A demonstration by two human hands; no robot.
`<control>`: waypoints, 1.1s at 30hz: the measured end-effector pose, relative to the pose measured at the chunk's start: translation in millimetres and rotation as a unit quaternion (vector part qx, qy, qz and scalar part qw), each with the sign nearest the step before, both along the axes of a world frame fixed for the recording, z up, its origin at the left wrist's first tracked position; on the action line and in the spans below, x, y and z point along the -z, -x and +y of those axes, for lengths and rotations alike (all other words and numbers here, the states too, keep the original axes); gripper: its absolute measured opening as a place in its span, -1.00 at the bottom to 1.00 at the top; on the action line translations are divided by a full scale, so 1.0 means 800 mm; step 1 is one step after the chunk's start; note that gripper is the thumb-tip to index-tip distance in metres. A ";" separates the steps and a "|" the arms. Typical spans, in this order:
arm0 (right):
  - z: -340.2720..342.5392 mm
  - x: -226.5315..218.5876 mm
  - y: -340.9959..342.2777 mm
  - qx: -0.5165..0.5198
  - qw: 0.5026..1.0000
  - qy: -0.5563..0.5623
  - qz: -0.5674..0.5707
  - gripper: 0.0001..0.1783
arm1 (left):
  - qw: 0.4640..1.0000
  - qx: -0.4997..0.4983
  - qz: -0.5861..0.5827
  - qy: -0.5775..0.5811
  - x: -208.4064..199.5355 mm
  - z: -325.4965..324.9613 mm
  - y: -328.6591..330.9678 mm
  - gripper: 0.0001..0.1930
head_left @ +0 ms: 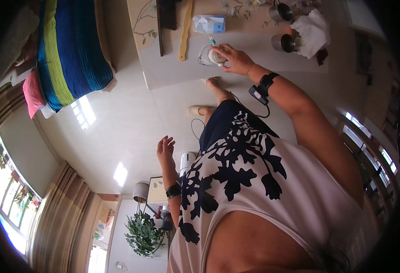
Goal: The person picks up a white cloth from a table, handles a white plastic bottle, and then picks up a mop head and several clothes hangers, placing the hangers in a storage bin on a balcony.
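Note:
My right hand (237, 60) reaches over the table's near edge, its fingers closed round a small clear jar (204, 56) with a whitish top. Beside the jar's upper edge shows a small green-and-white tip (212, 41); whether it belongs to the jar I cannot tell. My left hand (165, 148) hangs away from the table above the floor, with nothing in it and its fingers loosely bent and apart. Farther back than the jar lies a white-and-blue packet of tissues (209, 24). A long yellow flat stick (186, 32) lies to its left.
The flower-patterned table (177, 73) also holds a dark bar (160, 36), two metal cups (280, 12) and a crumpled white cloth or bag (312, 32). A striped bed (72, 50) stands left. A potted plant (143, 234) is at lower left. A cable (266, 113) hangs from my right wrist device.

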State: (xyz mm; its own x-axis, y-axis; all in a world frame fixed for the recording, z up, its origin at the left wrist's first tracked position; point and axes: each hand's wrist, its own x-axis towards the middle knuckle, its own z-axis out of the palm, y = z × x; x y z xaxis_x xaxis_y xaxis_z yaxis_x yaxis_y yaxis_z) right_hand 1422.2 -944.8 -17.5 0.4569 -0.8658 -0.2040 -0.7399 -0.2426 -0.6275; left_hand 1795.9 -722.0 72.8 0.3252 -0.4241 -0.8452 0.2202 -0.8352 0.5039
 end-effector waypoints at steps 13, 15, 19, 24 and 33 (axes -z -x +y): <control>0.006 0.001 -0.007 0.032 0.999 0.016 0.023 -0.02 | 1.000 0.008 0.008 -0.009 0.005 0.015 -0.008 -0.64; 0.008 0.005 -0.007 0.030 0.999 0.045 0.002 -0.11 | 1.000 0.006 0.005 -0.014 0.006 0.016 -0.006 -0.64; 0.007 0.003 -0.008 0.032 0.998 0.052 -0.004 -0.17 | 1.000 0.012 0.003 -0.017 0.005 0.015 -0.004 -0.65; 0.002 0.005 -0.004 0.013 0.998 0.057 -0.006 -0.04 | 1.000 -0.007 0.001 -0.003 0.006 0.009 0.006 -0.69; 0.030 0.056 -0.014 0.123 0.979 -0.004 -0.161 0.20 | 1.000 0.007 -0.004 -0.017 0.001 -0.007 0.014 -0.69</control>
